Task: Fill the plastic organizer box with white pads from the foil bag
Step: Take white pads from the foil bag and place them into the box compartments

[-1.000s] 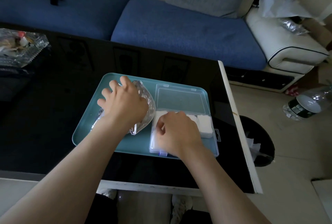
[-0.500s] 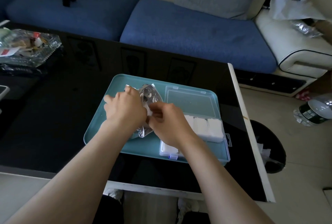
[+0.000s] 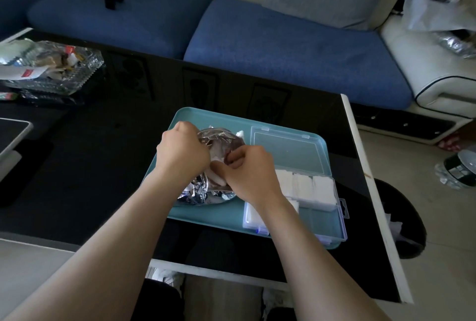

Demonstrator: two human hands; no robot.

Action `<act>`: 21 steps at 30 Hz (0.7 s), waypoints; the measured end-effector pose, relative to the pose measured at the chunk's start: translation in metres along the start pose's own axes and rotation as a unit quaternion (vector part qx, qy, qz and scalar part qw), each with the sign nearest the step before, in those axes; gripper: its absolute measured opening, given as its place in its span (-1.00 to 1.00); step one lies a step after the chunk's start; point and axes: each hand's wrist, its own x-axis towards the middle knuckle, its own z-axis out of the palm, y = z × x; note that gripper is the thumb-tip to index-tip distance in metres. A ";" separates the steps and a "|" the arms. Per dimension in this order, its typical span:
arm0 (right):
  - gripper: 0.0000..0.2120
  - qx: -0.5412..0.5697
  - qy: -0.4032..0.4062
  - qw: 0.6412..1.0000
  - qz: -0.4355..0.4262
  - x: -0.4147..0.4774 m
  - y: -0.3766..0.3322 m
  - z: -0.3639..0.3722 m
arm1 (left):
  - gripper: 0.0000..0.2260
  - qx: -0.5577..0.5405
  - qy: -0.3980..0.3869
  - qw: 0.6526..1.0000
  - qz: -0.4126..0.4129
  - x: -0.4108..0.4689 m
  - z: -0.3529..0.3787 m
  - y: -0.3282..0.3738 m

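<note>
A crumpled silver foil bag [image 3: 216, 140] lies on the left half of a teal tray [image 3: 185, 117]. My left hand [image 3: 181, 152] grips the bag's left edge with curled fingers. My right hand [image 3: 247, 171] reaches into the bag's mouth, fingers curled; what it holds is hidden. A clear plastic organizer box [image 3: 332, 220] lies open on the tray's right half, its lid [image 3: 288, 152] flat behind it. Several white pads [image 3: 311, 186] fill the box's back row. One white pad [image 3: 240, 134] peeks out behind the bag.
The tray sits near the right end of a black glass table [image 3: 77, 166]. A glass dish [image 3: 51, 70] with clutter stands far left. A blue sofa [image 3: 283, 47] runs behind. A black bin [image 3: 401, 217] and a plastic bottle [image 3: 458, 168] are on the floor to the right.
My right hand left the organizer box and moved left into the foil bag's mouth. My left hand shifted from resting on the bag to gripping its edge.
</note>
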 end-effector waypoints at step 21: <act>-0.83 0.094 0.099 0.986 -0.090 0.010 0.006 -0.024 | -0.62 0.047 0.064 0.997 -0.005 -0.013 -0.001 0.014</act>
